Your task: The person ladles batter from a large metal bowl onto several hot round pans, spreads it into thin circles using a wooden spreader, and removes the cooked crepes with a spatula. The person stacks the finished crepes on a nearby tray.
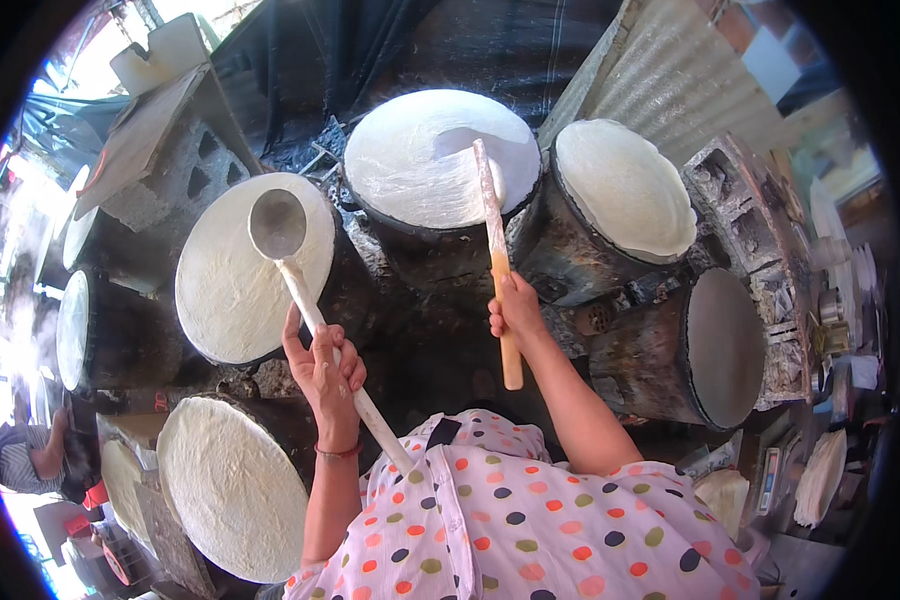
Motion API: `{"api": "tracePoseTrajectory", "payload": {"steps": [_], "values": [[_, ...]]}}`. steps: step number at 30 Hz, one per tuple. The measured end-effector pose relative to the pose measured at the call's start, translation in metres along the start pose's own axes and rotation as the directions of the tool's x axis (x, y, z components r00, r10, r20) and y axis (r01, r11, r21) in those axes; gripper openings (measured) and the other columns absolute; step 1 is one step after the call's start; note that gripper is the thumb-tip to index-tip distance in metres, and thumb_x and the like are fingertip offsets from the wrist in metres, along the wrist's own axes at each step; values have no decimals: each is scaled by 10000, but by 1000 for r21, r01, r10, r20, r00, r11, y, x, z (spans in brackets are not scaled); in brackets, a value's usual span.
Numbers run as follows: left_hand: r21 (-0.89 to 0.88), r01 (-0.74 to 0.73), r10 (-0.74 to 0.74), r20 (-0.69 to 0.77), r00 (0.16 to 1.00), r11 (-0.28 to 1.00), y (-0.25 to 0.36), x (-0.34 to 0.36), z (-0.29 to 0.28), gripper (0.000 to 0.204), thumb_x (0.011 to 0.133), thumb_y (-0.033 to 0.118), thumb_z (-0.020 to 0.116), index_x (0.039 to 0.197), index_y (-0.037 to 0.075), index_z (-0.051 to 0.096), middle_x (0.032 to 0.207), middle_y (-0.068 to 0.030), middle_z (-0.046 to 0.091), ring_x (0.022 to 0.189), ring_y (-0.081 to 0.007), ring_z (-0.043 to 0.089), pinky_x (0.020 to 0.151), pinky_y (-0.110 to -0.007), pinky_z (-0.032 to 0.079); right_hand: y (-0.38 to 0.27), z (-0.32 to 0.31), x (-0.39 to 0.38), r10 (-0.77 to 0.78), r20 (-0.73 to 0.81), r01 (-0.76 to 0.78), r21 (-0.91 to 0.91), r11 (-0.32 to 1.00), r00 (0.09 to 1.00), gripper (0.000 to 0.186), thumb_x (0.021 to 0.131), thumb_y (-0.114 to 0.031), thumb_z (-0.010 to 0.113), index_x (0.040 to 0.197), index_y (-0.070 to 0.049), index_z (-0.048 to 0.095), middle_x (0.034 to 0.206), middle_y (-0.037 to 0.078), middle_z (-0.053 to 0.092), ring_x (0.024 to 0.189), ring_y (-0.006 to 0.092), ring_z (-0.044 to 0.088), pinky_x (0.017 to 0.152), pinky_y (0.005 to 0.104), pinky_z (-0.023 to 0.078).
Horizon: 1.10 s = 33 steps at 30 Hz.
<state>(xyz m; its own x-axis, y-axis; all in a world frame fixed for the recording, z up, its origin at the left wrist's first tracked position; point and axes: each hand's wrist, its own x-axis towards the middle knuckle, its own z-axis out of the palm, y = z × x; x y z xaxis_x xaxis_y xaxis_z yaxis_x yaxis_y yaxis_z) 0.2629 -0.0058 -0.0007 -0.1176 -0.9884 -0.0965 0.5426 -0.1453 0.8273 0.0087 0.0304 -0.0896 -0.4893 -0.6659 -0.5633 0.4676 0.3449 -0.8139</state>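
Note:
My left hand is closed round the pale handle of a long ladle. Its round grey bowl is over the left griddle, which is covered with a thin cream-coloured flatbread. In my right hand is a flat wooden spatula, its upper part coated white. The spatula's far end lies over the middle griddle, where white batter covers most of the surface and a greyer patch shows at the upper right. Whether the spatula touches the batter I cannot tell.
A flatbread with a loose, lifted rim lies on the right griddle. Nearer stands a bare grey griddle; another coated griddle is at lower left. Concrete blocks flank the right side. Another person is at far left.

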Motion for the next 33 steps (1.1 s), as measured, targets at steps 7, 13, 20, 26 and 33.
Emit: {"api": "tracePoseTrajectory", "payload": {"steps": [7, 13, 20, 26, 33], "values": [[22, 30, -29, -3, 1000, 999, -15, 7, 22, 451, 978, 164, 516, 1383, 149, 317, 798, -35, 484, 475, -41, 372, 366, -161, 305, 36, -6, -17, -453, 200, 418, -786, 455, 869, 170, 960, -225, 440, 950, -63, 491, 762, 268, 598, 802, 507, 562, 667, 597, 427], [67, 27, -26, -12, 1000, 997, -22, 9, 39, 448, 980, 171, 513, 1383, 144, 320, 795, -35, 483, 480, -39, 366, 367, -162, 297, -7, -73, 36, -534, 50, 396, -729, 557, 844, 192, 954, -219, 457, 895, -45, 511, 742, 259, 592, 727, 485, 570, 611, 539, 459], [104, 39, -37, -16, 999, 994, -31, 11, 51, 448, 981, 162, 508, 1384, 132, 316, 804, -34, 481, 488, -36, 361, 374, -159, 292, -14, -57, -6, -506, 278, 506, -766, 397, 817, 159, 952, -226, 464, 948, -79, 523, 748, 265, 601, 771, 500, 568, 629, 582, 437], [102, 40, -38, -17, 999, 994, -41, 16, 62, 454, 979, 161, 508, 1388, 137, 312, 805, -35, 477, 492, -36, 361, 375, -158, 293, -30, -123, 65, -619, 149, 461, -802, 381, 771, 187, 961, -212, 441, 921, -52, 526, 801, 270, 600, 791, 491, 563, 620, 575, 423], [126, 62, -62, 0, 998, 990, -50, 20, 77, 448, 975, 170, 520, 1377, 136, 325, 810, -39, 478, 490, -35, 358, 376, -155, 293, -27, -109, 49, -571, 222, 484, -798, 360, 791, 190, 969, -254, 445, 943, -83, 524, 743, 249, 602, 749, 480, 574, 611, 566, 423]]}}
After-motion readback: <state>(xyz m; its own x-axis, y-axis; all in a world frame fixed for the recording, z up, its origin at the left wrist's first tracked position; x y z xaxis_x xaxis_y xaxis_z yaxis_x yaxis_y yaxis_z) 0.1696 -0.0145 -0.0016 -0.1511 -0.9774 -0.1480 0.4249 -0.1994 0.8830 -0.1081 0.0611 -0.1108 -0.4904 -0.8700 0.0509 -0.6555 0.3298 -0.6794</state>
